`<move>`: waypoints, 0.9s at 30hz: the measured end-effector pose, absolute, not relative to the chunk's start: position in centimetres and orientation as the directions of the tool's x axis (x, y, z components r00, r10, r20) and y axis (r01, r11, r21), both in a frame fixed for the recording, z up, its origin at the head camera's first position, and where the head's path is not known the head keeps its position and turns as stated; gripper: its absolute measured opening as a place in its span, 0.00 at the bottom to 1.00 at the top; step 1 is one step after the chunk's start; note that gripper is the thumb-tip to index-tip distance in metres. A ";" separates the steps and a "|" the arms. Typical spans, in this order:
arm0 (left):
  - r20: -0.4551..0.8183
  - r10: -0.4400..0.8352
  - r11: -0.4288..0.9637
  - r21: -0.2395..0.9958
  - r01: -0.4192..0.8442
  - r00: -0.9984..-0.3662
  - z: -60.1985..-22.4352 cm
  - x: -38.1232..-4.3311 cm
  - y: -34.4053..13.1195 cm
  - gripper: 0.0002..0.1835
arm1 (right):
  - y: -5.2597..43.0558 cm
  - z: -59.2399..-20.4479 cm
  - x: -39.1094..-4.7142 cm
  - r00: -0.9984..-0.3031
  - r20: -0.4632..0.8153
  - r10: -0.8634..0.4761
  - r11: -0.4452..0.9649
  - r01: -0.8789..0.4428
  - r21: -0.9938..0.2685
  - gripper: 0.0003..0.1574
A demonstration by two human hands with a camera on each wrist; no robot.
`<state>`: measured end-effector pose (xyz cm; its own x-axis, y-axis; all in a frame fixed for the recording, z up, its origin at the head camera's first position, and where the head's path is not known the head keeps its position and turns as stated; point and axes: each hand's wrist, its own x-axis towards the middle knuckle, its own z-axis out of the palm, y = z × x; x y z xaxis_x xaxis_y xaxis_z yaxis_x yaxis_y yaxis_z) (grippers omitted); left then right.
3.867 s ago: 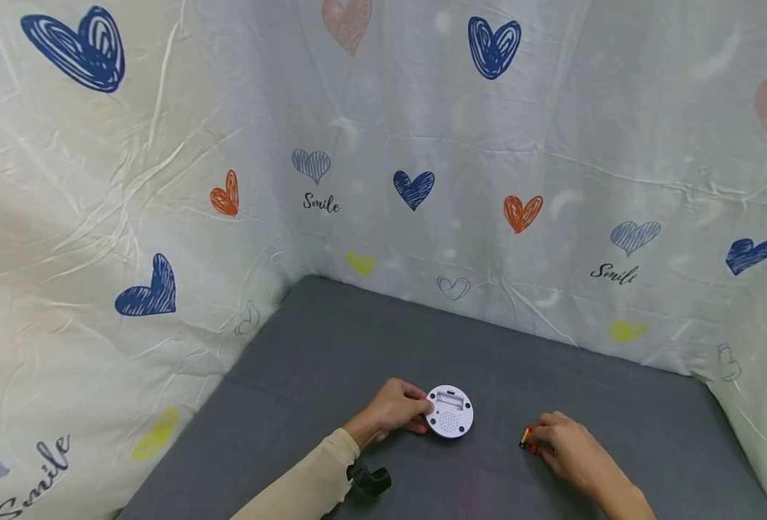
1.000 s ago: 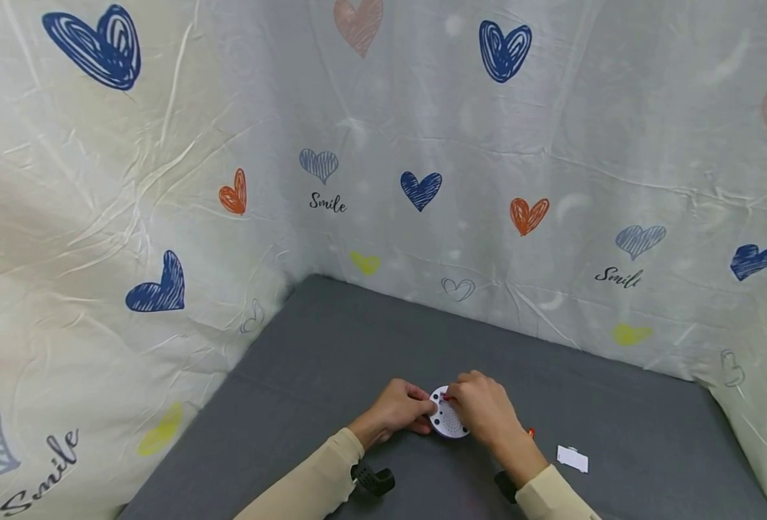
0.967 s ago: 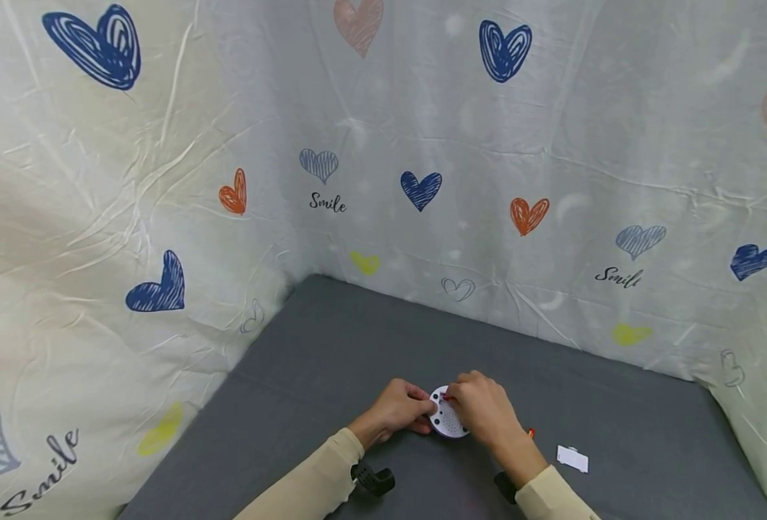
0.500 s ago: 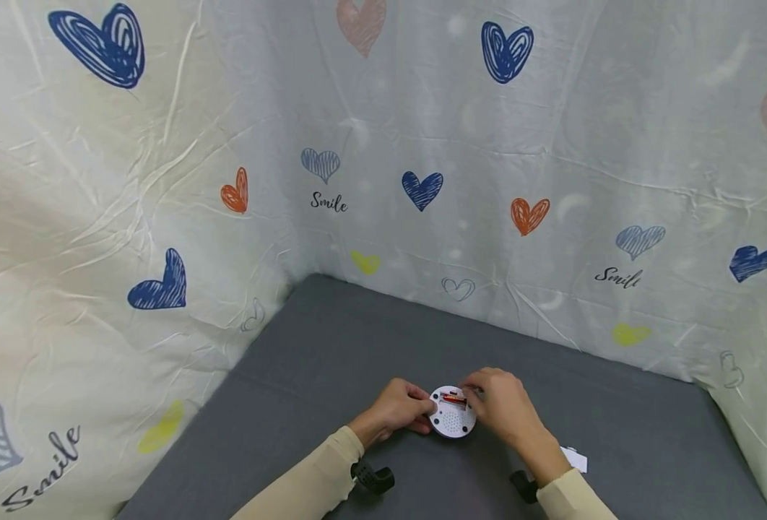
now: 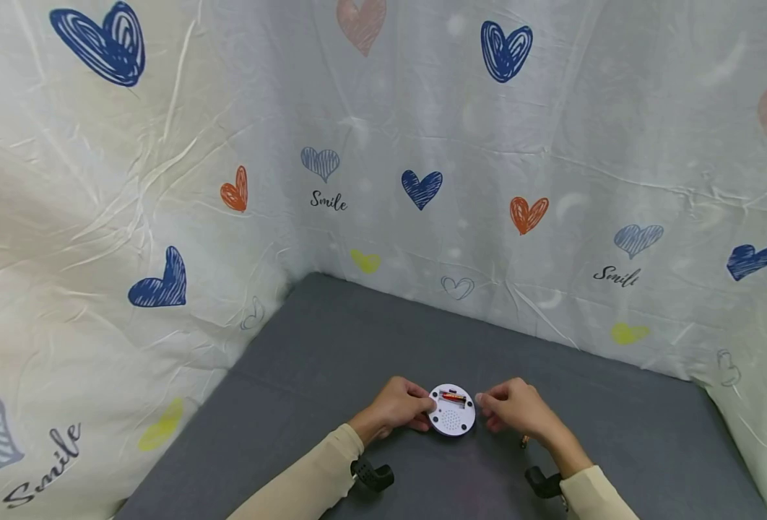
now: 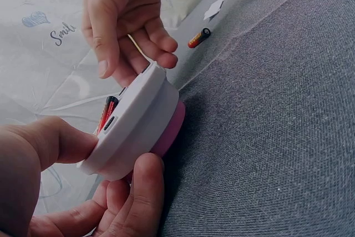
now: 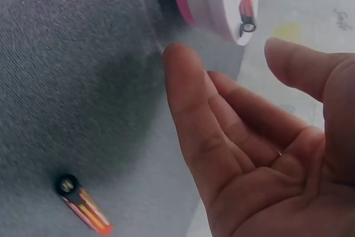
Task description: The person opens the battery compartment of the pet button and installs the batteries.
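Observation:
A round white device (image 5: 451,421) with a pink lower part, dotted speaker holes and a battery slot faces up in the head view. My left hand (image 5: 398,409) pinches its left rim between thumb and fingers. One red-and-black battery (image 5: 452,396) lies in the slot; the left wrist view catches it (image 6: 107,114) standing a little proud of the surface. Just off the device's right side is my right hand (image 5: 518,410), its fingers relaxed around nothing. A second battery (image 7: 84,205) rests on the cloth below that hand, partly covered by it in the head view.
A small white cover (image 6: 214,8) lies on the grey cloth (image 5: 357,332) beyond the loose battery; in the head view the right arm hides it. A white curtain with printed hearts (image 5: 416,188) encloses the back and sides. Both wrists wear black straps (image 5: 372,477).
Earlier the slot was bare and the right hand was at the batteries. It then brought one to the slot, let go of it, and has drawn back to the right. The left hand kept its hold.

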<state>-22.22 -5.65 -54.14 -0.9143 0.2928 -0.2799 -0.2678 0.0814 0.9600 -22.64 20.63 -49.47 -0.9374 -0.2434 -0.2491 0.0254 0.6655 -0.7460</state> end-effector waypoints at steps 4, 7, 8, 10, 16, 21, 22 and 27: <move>-0.283 0.297 0.082 0.959 -0.271 -0.912 -54.3 -22.3 -5.7 0.11 | 20.7 -50.0 -22.8 -0.913 -0.287 -0.291 0.567 0.077 -0.820 0.19; -0.281 0.293 0.086 0.960 -0.267 -0.914 -54.3 -22.3 -5.6 0.11 | 20.6 -50.1 -22.9 -0.900 -0.287 -0.328 0.527 0.078 -0.847 0.19; -0.281 0.292 0.087 0.960 -0.267 -0.914 -54.3 -22.3 -5.6 0.11 | 20.6 -50.1 -23.0 -0.897 -0.288 -0.336 0.516 0.080 -0.853 0.18; -0.282 0.291 0.088 0.960 -0.267 -0.914 -54.3 -22.4 -5.6 0.11 | 20.4 -50.2 -23.0 -0.891 -0.295 -0.346 0.496 0.094 -0.863 0.18; -0.283 0.288 0.089 0.959 -0.268 -0.915 -54.3 -22.4 -5.5 0.11 | 19.6 -50.4 -23.2 -0.894 -0.308 -0.326 0.460 0.134 -0.878 0.17; -0.283 0.288 0.090 0.959 -0.268 -0.915 -54.3 -22.3 -5.5 0.11 | 19.3 -50.8 -23.1 -0.908 -0.285 -0.308 0.468 0.116 -0.876 0.15; -0.283 0.288 0.090 0.959 -0.268 -0.915 -54.3 -22.3 -5.5 0.11 | 19.3 -50.9 -23.1 -0.911 -0.278 -0.306 0.474 0.107 -0.874 0.15; -0.278 0.289 0.098 0.961 -0.260 -0.916 -54.3 -22.4 -5.6 0.10 | 19.0 -50.9 -23.0 -0.924 -0.252 -0.289 0.500 0.078 -0.862 0.14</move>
